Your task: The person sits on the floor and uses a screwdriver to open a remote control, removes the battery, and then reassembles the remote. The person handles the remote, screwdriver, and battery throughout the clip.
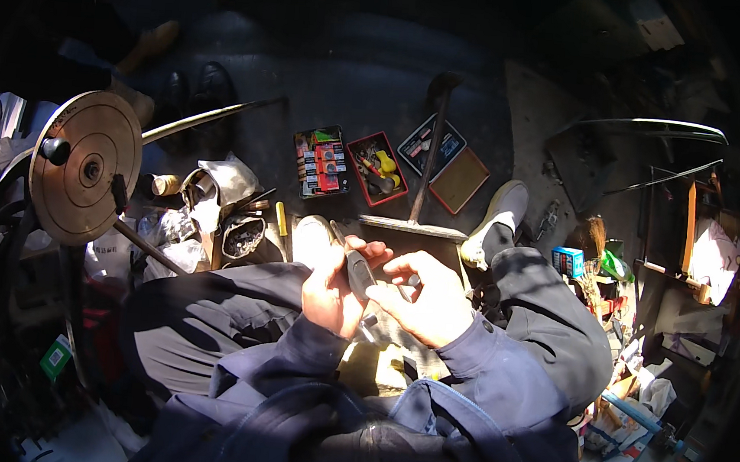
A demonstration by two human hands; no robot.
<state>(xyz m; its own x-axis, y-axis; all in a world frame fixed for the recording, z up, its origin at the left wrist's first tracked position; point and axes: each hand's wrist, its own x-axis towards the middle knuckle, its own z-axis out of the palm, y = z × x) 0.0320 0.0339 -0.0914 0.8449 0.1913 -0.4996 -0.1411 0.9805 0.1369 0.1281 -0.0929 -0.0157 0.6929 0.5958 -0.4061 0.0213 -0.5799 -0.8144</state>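
Observation:
Both my hands are together above my lap. My left hand [334,299] is closed around a dark, elongated piece [358,272] with a rounded outline, and its fingers curl up behind it. What kind of thing it is cannot be made out. My right hand [434,304] is beside it, thumb reaching to the piece's near end. Its thumb and fingers are pinched around something small and greyish [414,281], mostly hidden. Under the hands a small shiny metal bit [369,322] shows, with a sunlit yellowish surface [372,366] lower down.
A T-shaped metal stand [432,158] rises just beyond my hands. Past it sit a red box of small parts [377,169], a tray of small packets [321,163] and a brown-lined box [459,180]. A large handwheel [88,168] stands left. Brushes and packages crowd the right.

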